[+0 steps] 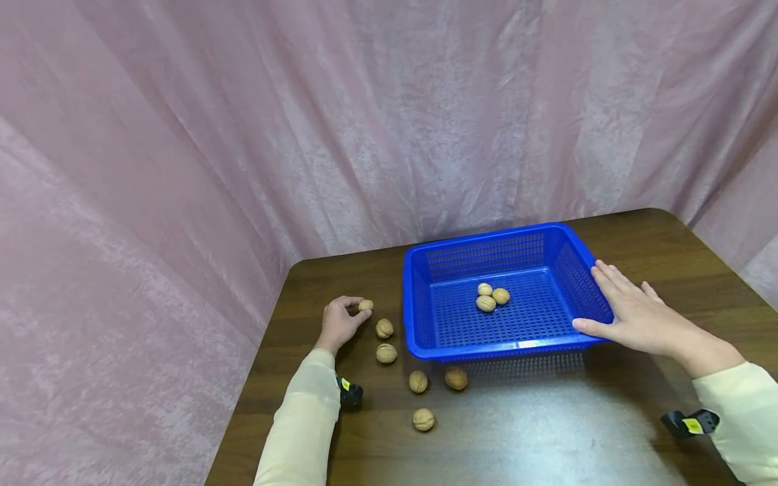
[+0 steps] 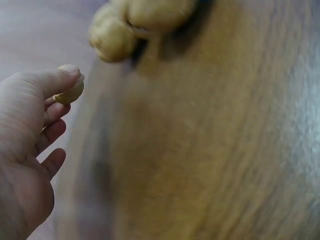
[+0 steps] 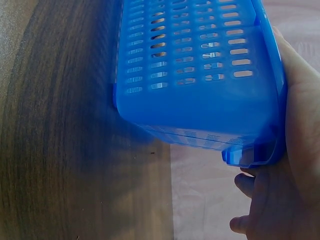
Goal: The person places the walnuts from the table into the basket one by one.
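Nearest the camera, one loose walnut [image 1: 423, 419] lies on the dark wooden table [image 1: 547, 432], with four more walnuts [image 1: 418, 381] scattered beyond it toward the near left corner of the blue basket [image 1: 419, 337]. Left hand [image 1: 340, 322], at the far end of that scatter, pinches a walnut [image 1: 365, 305] between thumb and curled fingertips, low over the tabletop. Right hand [image 1: 632, 314] lies on the basket's right rim, fingers straight, thumb along the near right corner. Three walnuts [image 1: 492, 297] sit clustered on the basket floor. Pink curtain [image 1: 243, 135] hangs behind the table.
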A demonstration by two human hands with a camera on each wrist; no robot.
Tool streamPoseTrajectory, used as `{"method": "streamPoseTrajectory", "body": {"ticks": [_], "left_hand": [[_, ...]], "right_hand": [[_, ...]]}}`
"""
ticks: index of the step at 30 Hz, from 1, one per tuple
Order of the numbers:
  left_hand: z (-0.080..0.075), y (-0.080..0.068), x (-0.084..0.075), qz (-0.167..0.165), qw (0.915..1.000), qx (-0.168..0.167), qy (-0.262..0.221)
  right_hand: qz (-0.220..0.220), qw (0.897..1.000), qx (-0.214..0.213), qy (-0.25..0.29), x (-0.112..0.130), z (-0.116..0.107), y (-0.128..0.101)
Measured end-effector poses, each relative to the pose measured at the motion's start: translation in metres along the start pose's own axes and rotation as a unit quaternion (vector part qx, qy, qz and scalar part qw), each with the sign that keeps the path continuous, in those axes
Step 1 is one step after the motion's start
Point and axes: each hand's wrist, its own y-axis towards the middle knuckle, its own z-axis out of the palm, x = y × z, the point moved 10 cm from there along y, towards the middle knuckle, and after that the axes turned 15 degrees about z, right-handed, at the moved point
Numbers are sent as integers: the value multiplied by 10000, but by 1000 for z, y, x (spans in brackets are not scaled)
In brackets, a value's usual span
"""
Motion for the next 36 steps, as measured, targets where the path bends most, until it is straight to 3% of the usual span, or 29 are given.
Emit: {"method": "streamPoseTrajectory", "body": {"ticks": [4, 10, 16, 21, 29, 36], "left_hand": [[-11, 7, -30, 392, 9992, 74, -3], [-18, 24, -86, 1149, 9930, 237, -166], [-11, 41, -141, 1711, 9838, 484, -211], [1, 55, -177, 1960, 9770, 833, -129], [34, 83, -215, 2218, 9649, 1403, -93], [68, 103, -222, 2038, 9632, 1738, -238]], "right_hand": [[6, 10000, -2, 29, 1, 0, 0], [54, 10000, 52, 56, -1, -1, 0], [51, 10000, 69, 40, 0, -1, -1], [-3, 10000, 32, 39, 2, -2, 0], [65, 9999, 42, 74, -1, -2, 1], [31, 9999, 58, 102, 0, -1, 0]]}}
